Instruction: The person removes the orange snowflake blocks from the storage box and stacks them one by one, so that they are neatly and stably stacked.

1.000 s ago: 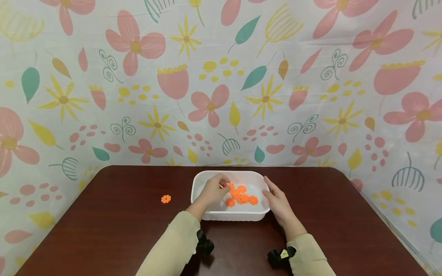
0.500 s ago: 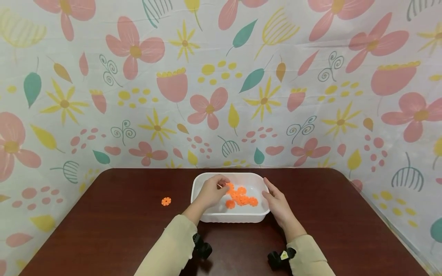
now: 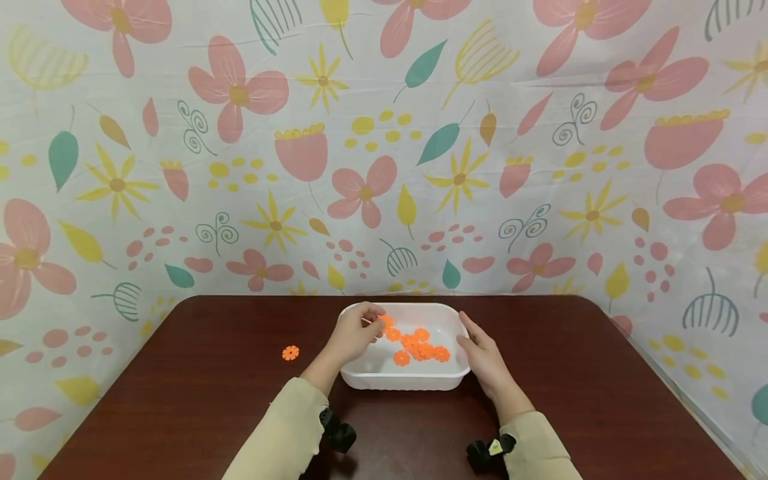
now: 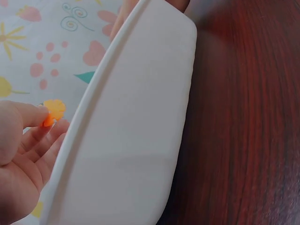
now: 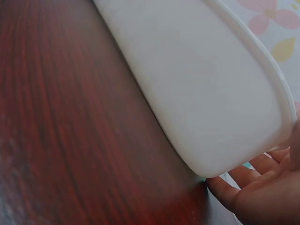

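Observation:
A white rectangular plastic tray (image 3: 403, 381) stands on the table, with several orange snowflake discs (image 3: 420, 349) clustered inside it, toward the middle and right. My left hand (image 3: 353, 333) is over the tray's left end, pinching an orange snowflake disc (image 4: 55, 111) between thumb and fingers. In the left wrist view that disc shows just past the tray rim. My right hand (image 3: 485, 355) holds the tray's right end, thumb at the rim and fingers along the outer wall. In the right wrist view those fingers (image 5: 243, 177) lie against the tray's corner.
One separate orange disc (image 3: 291, 353) lies on the dark brown wooden table (image 3: 198, 393), left of the tray. A flower-patterned cloth (image 3: 384, 133) hangs behind the table's far edge. Black wrist cameras are strapped over both sleeves.
My left hand has moved left, away from the cluster, with the pinched disc. My right hand keeps its hold on the tray's right end. The head view has tilted up slightly.

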A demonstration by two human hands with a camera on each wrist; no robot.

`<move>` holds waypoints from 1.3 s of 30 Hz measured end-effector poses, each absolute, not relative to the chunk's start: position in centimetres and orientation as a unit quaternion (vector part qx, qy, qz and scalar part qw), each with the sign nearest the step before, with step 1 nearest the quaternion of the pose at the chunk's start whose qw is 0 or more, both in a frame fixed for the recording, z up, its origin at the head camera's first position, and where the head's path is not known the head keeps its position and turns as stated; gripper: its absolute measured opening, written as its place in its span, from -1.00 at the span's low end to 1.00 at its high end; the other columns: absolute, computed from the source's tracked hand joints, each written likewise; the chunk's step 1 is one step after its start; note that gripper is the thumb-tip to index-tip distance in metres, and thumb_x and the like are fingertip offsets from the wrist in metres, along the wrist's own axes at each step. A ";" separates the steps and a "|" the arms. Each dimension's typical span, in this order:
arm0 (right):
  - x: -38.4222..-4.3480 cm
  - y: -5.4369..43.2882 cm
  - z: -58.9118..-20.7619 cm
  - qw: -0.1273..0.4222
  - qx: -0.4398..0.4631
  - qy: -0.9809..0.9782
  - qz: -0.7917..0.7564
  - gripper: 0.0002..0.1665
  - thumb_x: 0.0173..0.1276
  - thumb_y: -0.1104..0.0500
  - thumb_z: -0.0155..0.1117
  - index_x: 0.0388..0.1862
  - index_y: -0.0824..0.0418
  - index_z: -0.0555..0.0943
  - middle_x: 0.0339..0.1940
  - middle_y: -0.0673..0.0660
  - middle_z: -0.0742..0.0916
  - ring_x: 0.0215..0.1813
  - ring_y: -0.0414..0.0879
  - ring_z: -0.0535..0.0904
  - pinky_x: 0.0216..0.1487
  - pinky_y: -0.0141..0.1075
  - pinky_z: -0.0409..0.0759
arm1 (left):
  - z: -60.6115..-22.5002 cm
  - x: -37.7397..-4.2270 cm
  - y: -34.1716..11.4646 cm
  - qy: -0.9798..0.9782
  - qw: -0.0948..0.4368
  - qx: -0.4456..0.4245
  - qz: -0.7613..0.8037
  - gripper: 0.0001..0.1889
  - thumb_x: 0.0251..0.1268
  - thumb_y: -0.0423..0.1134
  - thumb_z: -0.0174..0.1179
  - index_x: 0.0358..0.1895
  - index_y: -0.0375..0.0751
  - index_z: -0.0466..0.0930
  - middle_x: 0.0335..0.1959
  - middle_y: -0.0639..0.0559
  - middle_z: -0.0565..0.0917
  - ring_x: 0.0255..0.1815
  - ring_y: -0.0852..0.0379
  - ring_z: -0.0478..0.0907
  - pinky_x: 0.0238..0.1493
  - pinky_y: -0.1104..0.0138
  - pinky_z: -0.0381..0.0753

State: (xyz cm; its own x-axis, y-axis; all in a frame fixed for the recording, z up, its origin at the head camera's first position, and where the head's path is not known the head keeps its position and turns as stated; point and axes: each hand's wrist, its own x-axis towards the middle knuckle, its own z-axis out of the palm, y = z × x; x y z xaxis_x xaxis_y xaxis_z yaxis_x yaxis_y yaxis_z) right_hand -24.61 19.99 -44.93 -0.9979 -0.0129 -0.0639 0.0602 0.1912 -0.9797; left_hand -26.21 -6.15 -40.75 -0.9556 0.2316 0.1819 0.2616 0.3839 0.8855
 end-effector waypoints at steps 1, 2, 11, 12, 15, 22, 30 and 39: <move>-24.6 20.0 -44.9 0.029 0.014 0.771 -0.636 -0.36 0.51 0.22 -0.16 0.52 0.13 0.03 0.55 0.18 0.09 0.56 0.10 -0.07 0.49 0.01 0.00 | -40.7 -26.2 -6.3 -0.829 0.015 -0.147 -0.539 -0.84 0.31 -0.35 0.13 -0.08 -0.25 0.57 -0.28 -0.14 0.59 -0.40 0.13 0.63 -0.35 0.34 0.66; -24.6 20.0 -44.9 0.028 0.014 0.770 -0.637 -0.36 0.51 0.22 -0.16 0.52 0.14 0.03 0.55 0.18 0.09 0.56 0.10 -0.07 0.49 0.01 0.00 | -40.7 -26.1 -6.5 -0.828 0.016 -0.143 -0.543 -0.84 0.31 -0.35 0.13 -0.09 -0.25 0.57 -0.28 -0.14 0.59 -0.40 0.11 0.63 -0.35 0.33 0.66; -24.8 20.1 -45.0 0.028 0.014 0.771 -0.637 -0.36 0.52 0.21 -0.16 0.53 0.10 0.03 0.56 0.16 0.09 0.56 0.07 -0.07 0.49 0.00 0.01 | -40.0 -25.9 -7.8 -0.820 0.032 -0.118 -0.559 -0.79 0.27 -0.37 0.16 -0.04 -0.24 0.58 -0.27 -0.12 0.57 -0.28 -0.17 0.61 -0.35 0.32 0.66; -24.9 20.1 -45.0 0.029 0.013 0.771 -0.636 -0.36 0.52 0.21 -0.17 0.53 0.10 0.02 0.56 0.16 0.08 0.56 0.08 -0.08 0.49 0.01 0.01 | -39.9 -25.9 -8.0 -0.819 0.035 -0.117 -0.560 -0.77 0.26 -0.38 0.17 -0.02 -0.24 0.58 -0.26 -0.12 0.56 -0.29 -0.13 0.60 -0.35 0.32 0.66; -24.9 20.2 -45.0 0.031 0.012 0.771 -0.636 -0.36 0.52 0.21 -0.17 0.53 0.10 0.01 0.56 0.16 0.08 0.56 0.08 -0.08 0.49 0.01 0.01 | -39.9 -25.9 -8.4 -0.818 0.039 -0.112 -0.562 -0.73 0.25 -0.37 0.19 0.02 -0.24 0.58 -0.23 -0.11 0.57 -0.32 0.02 0.58 -0.35 0.31 0.65; -24.9 20.1 -45.1 0.030 0.011 0.770 -0.637 -0.37 0.51 0.21 -0.16 0.52 0.13 0.03 0.56 0.14 0.09 0.56 0.07 -0.08 0.49 -0.01 0.00 | -40.3 -25.7 -9.4 -0.811 0.058 -0.093 -0.575 -0.73 0.24 -0.35 0.21 0.01 -0.11 0.60 -0.18 -0.08 0.62 -0.30 0.12 0.57 -0.34 0.31 0.63; -24.7 20.2 -45.0 0.028 0.008 0.770 -0.637 -0.36 0.52 0.22 -0.16 0.53 0.14 0.02 0.56 0.15 0.08 0.56 0.07 -0.09 0.50 0.00 -0.01 | -39.7 -25.0 -10.4 -0.786 0.105 -0.072 -0.605 -0.71 0.22 -0.43 0.20 0.02 -0.27 0.60 -0.23 -0.22 0.63 -0.36 0.10 0.53 -0.39 0.44 0.56; -24.6 20.1 -45.1 0.028 0.013 0.768 -0.640 -0.36 0.51 0.22 -0.14 0.52 0.13 0.04 0.55 0.16 0.10 0.55 0.08 -0.05 0.49 0.00 0.01 | -41.6 -25.7 -12.1 -0.766 0.139 -0.021 -0.627 -0.68 0.21 -0.41 0.22 0.05 -0.19 0.61 -0.23 -0.16 0.63 -0.42 0.25 0.53 -0.40 0.41 0.59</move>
State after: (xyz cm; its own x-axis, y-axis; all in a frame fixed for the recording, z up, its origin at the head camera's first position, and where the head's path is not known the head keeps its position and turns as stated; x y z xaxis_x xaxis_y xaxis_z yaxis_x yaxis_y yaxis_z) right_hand -24.62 20.14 -45.10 -0.9980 -0.0154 -0.0606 0.0568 0.1814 -0.9818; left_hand -25.66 -12.10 -41.60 -0.9605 -0.1421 0.2391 0.2063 0.2124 0.9552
